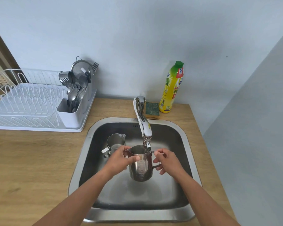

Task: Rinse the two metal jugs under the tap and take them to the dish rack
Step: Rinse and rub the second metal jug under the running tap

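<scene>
Both hands hold one metal jug (pixel 141 167) upright over the steel sink (pixel 185 132), its mouth right under the spout of the chrome tap (pixel 144 126). My left hand (pixel 121 159) wraps the jug's left side near the lip. My right hand (pixel 167 160) grips its handle on the right. A second metal jug (pixel 115 141) stands upright in the sink's back left corner, its handle toward me, untouched. The white dish rack (pixel 31 103) sits on the counter to the left. Whether water runs is hard to tell.
A cutlery holder (pixel 72 111) full of spoons, forks and a strainer stands at the rack's right end. A green sponge (pixel 152 108) and a yellow dish soap bottle (pixel 171 88) stand behind the tap by the wall. A wall runs close on the right.
</scene>
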`<state>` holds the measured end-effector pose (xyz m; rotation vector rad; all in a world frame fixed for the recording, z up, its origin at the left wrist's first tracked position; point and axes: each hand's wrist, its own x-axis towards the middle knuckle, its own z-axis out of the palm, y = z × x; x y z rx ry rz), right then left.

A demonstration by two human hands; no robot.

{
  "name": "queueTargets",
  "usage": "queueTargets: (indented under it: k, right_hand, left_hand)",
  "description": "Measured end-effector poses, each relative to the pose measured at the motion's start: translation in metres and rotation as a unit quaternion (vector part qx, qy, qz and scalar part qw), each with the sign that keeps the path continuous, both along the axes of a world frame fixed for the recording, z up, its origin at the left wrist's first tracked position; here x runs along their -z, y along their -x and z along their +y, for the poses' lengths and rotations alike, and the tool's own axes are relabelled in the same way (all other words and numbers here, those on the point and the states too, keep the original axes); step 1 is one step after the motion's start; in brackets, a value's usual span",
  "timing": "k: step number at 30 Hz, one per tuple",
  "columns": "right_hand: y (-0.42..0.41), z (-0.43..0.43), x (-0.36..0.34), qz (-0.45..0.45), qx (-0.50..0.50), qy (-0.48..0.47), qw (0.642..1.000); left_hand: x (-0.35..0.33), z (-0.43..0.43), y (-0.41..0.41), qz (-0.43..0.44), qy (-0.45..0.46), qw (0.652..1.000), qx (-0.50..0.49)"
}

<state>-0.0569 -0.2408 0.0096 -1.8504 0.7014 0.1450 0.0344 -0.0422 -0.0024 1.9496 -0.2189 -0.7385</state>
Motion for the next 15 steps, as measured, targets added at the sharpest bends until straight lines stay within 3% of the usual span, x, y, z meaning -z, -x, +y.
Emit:
queueTargets:
  k: [6,15]
  right_hand:
    - [-0.0053,0.0040,-0.0057,0.022,-0.011,0.050,0.998]
    - [-0.0074,0.0032,-0.0068,0.057,-0.010,0.038,0.998]
  left_hand:
    - [-0.0034,0.0005,-0.0012,0.042,0.013,0.999,-0.030]
    - [0.0046,-0.0040,-0.0061,0.120,-0.014,0.991,-0.050]
